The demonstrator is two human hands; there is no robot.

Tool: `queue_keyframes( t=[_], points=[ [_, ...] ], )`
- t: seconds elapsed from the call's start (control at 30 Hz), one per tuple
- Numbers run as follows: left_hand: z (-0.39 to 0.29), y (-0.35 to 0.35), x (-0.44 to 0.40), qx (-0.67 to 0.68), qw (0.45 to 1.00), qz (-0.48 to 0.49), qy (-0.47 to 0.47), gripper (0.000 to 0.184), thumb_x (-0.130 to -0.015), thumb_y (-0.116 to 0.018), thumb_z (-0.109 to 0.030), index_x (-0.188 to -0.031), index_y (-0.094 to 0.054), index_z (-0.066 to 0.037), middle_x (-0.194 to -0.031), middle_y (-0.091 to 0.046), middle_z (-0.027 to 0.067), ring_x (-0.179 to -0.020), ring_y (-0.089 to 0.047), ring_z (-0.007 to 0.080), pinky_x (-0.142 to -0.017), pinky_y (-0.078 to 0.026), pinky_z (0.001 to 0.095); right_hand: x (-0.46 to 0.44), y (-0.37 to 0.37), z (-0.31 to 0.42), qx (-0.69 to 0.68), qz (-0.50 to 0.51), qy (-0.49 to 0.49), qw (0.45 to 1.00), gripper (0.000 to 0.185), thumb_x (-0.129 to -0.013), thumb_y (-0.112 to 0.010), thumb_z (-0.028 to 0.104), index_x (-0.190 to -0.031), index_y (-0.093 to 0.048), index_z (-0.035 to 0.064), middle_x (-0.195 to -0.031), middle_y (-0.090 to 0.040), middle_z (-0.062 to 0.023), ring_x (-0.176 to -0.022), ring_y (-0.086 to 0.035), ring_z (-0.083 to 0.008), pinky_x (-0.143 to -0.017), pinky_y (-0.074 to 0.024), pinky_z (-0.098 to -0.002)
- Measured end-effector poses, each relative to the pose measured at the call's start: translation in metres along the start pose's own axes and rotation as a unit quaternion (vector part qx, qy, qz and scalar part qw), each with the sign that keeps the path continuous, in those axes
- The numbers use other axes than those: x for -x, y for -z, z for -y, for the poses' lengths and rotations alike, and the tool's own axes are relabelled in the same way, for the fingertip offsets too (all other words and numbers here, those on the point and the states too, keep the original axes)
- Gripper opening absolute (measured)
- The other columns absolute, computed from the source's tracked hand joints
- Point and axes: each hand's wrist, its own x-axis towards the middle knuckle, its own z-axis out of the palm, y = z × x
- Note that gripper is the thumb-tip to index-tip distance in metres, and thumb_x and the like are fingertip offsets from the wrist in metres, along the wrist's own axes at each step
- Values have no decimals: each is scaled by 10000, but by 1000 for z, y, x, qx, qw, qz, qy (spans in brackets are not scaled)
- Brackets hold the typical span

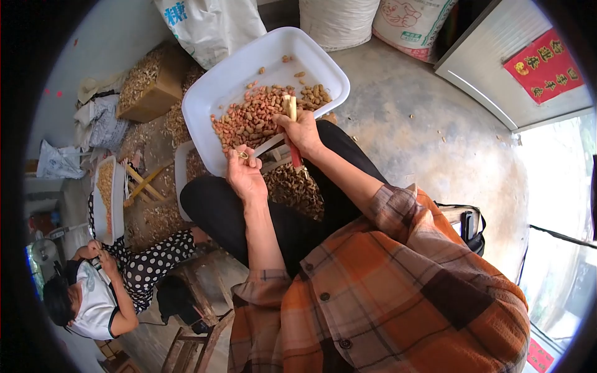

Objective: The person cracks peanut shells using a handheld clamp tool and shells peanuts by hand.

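My left hand [247, 177] is closed, palm up, near the tub's front edge, with a cracked peanut shell [242, 155] at its fingertips. Over the tub's near right side, my right hand [301, 132] is wrapped round a pair of pale wooden tongs [290, 107] with red wrapping on the lower part. Beneath both hands a white plastic tub [208, 93] rests on my knees. Reddish shelled peanuts [249, 115] fill its middle, and unshelled peanuts [315, 94] are heaped at its right. Between my legs lies a pile of empty shells [292, 189].
At left another person [93, 298] sits with a white tub of peanuts [106, 199]. A cardboard box [155, 87] of shells stands behind. White sacks [339, 22] line the back, and a metal door [491, 68] is at right. A wooden stool [193, 348] is at lower left.
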Motion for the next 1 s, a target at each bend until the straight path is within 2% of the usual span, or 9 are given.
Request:
queue_keyframes(
  t=[0.13,0.2,0.3,0.37,0.4,0.53,0.63,0.83,1.0],
  points=[
    [-13,-4,11,-193,977,86,39,253,-901,-552,-268,-836,-598,-28,-678,-526,26,-545,-413,104,-520,-343,255,24,11,-5,-13,53,1,998,243,-833,-619,146,-636,-557,18,-514,-505,-26,-351,-431,-96,-332,-339,-249],
    [-21,2,15,-418,899,95,88,262,-873,-592,-272,-781,-604,-27,-628,-517,17,-548,-446,110,-503,-340,249,45,15,-8,101,101,16,990,275,-840,-633,193,-675,-576,-19,-532,-518,-28,-399,-477,-99,-359,-365,-259],
    [-18,17,18,-655,739,146,55,286,-844,-615,-268,-810,-627,16,-611,-543,23,-555,-501,104,-510,-395,257,62,16,-16,281,113,53,952,321,-848,-588,296,-792,-613,-19,-645,-586,-207,-582,-602,-335,-553,-482,-407],
    [-14,30,16,-717,676,173,-8,297,-858,-585,-264,-900,-640,26,-657,-581,32,-590,-534,88,-524,-429,247,56,14,-39,343,102,210,910,253,-886,-515,215,-791,-555,-17,-609,-542,-125,-516,-564,-254,-501,-450,-379],
    [-16,25,17,-669,728,146,26,298,-862,-577,-266,-909,-641,21,-672,-588,35,-598,-534,87,-529,-428,242,56,11,-40,371,95,287,878,225,-904,-478,174,-791,-526,-15,-591,-520,-85,-483,-544,-213,-474,-434,-365],
    [-34,2,12,-482,867,96,81,282,-906,-540,-257,-964,-634,3,-748,-595,38,-594,-499,69,-529,-409,214,55,13,-35,295,171,148,928,175,-906,-439,150,-832,-501,4,-622,-527,-82,-512,-543,-201,-488,-431,-330],
    [-39,-1,7,-366,918,138,73,233,-934,-519,-208,-974,-620,-1,-744,-573,23,-577,-462,57,-517,-386,210,58,11,-26,204,174,36,963,231,-897,-470,218,-877,-530,-4,-749,-609,-160,-688,-607,-319,-653,-470,-396],
    [-16,-6,15,-368,911,184,43,133,-884,-595,-159,-899,-590,-27,-742,-551,-21,-580,-447,38,-520,-374,193,54,12,-45,174,148,107,968,249,-893,-524,229,-844,-522,-15,-704,-603,-136,-685,-606,-270,-660,-465,-372],
    [-8,-10,21,-457,872,172,-38,149,-899,-570,-164,-860,-544,-23,-722,-512,-23,-579,-419,51,-521,-360,204,57,9,-43,88,156,-26,984,273,-934,-478,230,-796,-509,-4,-643,-543,-71,-550,-536,-146,-482,-438,-289]
  ],
)
